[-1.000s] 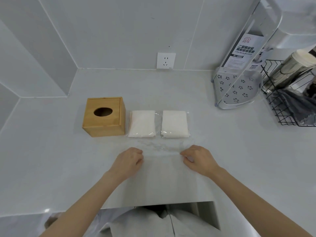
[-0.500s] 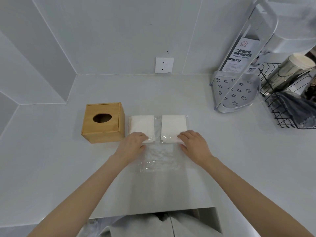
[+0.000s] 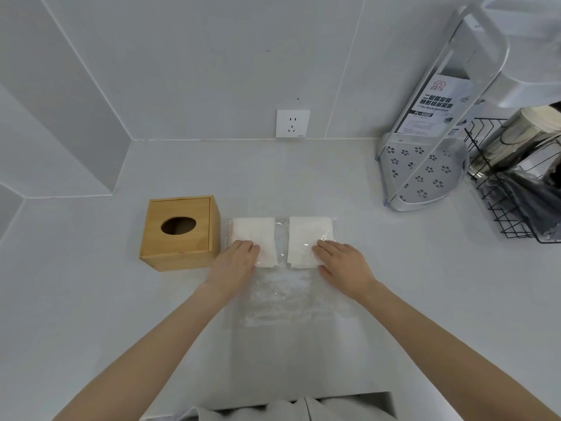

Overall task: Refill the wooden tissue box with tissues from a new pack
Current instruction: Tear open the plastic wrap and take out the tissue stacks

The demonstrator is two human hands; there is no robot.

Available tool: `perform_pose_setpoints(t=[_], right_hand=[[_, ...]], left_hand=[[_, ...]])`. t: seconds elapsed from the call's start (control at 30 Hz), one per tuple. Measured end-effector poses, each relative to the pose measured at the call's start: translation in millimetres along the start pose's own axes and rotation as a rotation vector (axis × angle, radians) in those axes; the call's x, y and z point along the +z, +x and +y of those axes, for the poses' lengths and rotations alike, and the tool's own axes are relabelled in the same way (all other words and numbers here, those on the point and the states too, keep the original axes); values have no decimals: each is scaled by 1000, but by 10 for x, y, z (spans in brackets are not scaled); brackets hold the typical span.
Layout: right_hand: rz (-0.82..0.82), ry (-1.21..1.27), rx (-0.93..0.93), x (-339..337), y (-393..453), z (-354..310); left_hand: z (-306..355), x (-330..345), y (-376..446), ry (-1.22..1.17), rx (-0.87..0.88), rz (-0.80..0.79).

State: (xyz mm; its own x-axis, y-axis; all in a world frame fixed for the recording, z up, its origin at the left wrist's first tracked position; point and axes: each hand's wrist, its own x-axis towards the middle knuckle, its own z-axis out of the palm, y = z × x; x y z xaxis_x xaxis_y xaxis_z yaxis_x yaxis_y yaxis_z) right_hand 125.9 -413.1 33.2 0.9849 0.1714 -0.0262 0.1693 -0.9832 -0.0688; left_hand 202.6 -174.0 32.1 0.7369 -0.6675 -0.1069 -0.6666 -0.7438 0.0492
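Note:
A wooden tissue box (image 3: 181, 232) with an oval hole in its top stands on the grey counter (image 3: 91, 299), left of centre. To its right lie two white tissue stacks inside one clear plastic pack: the left stack (image 3: 253, 235) and the right stack (image 3: 308, 238). The pack's empty clear end (image 3: 285, 299) stretches toward me. My left hand (image 3: 235, 262) rests flat on the near edge of the left stack. My right hand (image 3: 343, 265) rests flat on the near edge of the right stack. Neither hand grips anything.
A wall socket (image 3: 292, 123) sits on the back wall. A white perforated corner shelf (image 3: 425, 174) stands at the back right. A black wire basket (image 3: 516, 202) with a metal cup and dark cloth is at the far right. The counter's front edge runs near my body.
Both hands have moved away from me, from the pack's near clear end up onto the two tissue stacks, and now lie flat on them. The clear end has spread out flat.

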Motion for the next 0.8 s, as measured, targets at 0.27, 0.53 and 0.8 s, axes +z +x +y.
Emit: perform_pose_setpoints(t=[0.27,0.53,0.8], right_hand=[[-233,208,119,-375,252,175],[-275,795,331,-863,858,515],[-16,951,492,-801,1410,734]], left_hand=[[-95,-381,246,-88,8,-291],[-468,-955,750,-515,-141,-346],[-799,-902,1214,-591,-188,-55]])
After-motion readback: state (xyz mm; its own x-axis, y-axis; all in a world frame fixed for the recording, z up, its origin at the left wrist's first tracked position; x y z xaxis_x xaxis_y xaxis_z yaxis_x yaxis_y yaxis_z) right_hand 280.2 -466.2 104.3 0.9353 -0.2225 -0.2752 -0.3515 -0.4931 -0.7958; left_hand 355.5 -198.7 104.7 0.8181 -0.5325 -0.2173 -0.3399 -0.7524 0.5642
